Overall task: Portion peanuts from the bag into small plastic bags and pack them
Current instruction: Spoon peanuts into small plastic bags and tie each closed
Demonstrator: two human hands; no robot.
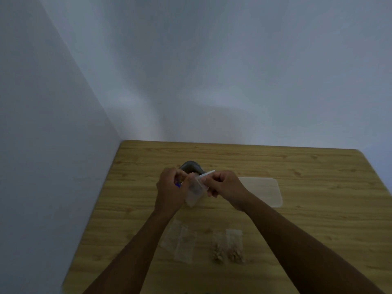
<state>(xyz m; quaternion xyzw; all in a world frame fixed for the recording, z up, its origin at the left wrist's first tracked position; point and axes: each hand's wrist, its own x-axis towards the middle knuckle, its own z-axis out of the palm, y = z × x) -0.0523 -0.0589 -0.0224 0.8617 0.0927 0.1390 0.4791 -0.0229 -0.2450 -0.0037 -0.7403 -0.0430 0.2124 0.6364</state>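
Note:
A small clear plastic bag [194,193] with some peanuts in it hangs above the wooden table [297,166]. My left hand [170,187] pinches its top edge on the left. My right hand [224,184] pinches the same top edge on the right. Behind my hands lies a dark bag [191,166], mostly hidden. Two small filled bags of peanuts [228,248] lie near the front of the table. Left of them lie empty small clear bags [179,240].
A flat translucent lid or tray [265,192] lies right of my hands. Something small and blue [178,184] shows at my left hand. Grey walls close the table's left and far sides.

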